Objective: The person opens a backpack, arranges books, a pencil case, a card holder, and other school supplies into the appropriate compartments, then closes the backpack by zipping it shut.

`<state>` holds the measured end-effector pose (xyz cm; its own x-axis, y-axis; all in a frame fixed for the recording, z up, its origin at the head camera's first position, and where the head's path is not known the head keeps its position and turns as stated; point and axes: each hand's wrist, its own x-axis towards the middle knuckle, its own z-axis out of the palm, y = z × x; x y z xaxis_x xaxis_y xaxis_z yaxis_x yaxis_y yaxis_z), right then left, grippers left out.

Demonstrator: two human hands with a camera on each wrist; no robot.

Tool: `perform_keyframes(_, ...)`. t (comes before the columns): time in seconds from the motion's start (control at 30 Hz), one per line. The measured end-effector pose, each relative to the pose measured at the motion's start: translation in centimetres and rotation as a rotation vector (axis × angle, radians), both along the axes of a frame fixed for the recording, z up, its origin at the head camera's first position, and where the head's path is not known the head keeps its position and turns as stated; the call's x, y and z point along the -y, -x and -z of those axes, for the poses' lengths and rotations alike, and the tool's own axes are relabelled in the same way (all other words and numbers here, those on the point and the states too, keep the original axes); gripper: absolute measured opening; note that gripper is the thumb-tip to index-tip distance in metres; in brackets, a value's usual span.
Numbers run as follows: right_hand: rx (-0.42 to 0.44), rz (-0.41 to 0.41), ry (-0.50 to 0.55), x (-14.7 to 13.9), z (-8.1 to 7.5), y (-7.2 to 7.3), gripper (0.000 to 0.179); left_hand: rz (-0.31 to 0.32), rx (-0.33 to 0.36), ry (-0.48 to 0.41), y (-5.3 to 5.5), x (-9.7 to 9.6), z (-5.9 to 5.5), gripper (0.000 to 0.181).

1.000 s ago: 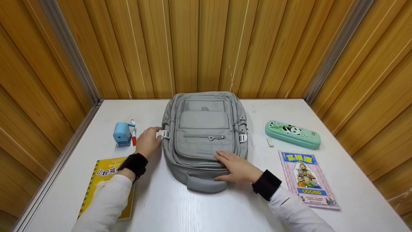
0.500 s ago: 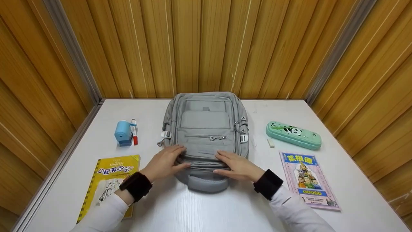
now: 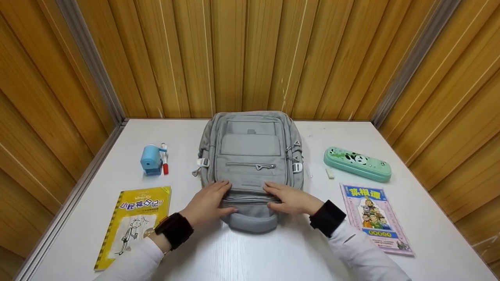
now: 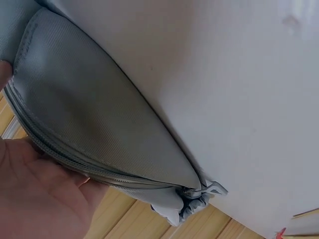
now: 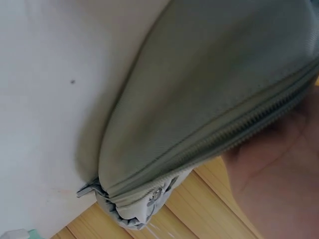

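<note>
Left hand [image 3: 205, 205] and right hand [image 3: 291, 199], both with thumb spread well apart from the fingers, rest on the near end of a grey backpack [image 3: 252, 146]; the extended fingers lie over its front panel, and a zipper [image 5: 254, 117] runs beside the right palm. From left to right on the white table [image 3: 234, 257]: yellow book [image 3: 134, 222]; blue sharpener [image 3: 151, 156] behind it; red-capped marker [image 3: 165, 166] just beside the sharpener; backpack, lying centrally, its handle [image 3: 254, 223] nearest the person; small pale eraser [image 3: 330, 173]; green pencil case [image 3: 357, 164] bearing a panda; pink-bordered book [image 3: 375, 218], in front of the case.
</note>
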<state>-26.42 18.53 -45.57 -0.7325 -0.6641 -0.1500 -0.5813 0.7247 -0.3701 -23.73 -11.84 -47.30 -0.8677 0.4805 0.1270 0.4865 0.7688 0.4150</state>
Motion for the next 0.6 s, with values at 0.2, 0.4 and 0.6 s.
perform_keyframes(0.2, 0.026, -0.021, -0.025, 0.0, -0.6, 0.4, 0.062, -0.009, 0.019, -0.011, -0.1, -0.3, 0.0, 0.082)
perform_keyframes(0.4, 0.049, -0.022, -0.030, -0.1, -0.9, 0.8, 0.069, -0.001, 0.026, -0.008, -0.3, -0.4, 0.0, 0.084)
perform_keyframes(0.6, -0.008, -0.029, -0.072, 0.8, -1.5, 0.6, 0.075, -0.006, 0.037, -0.001, -0.5, -0.6, 0.0, 0.087)
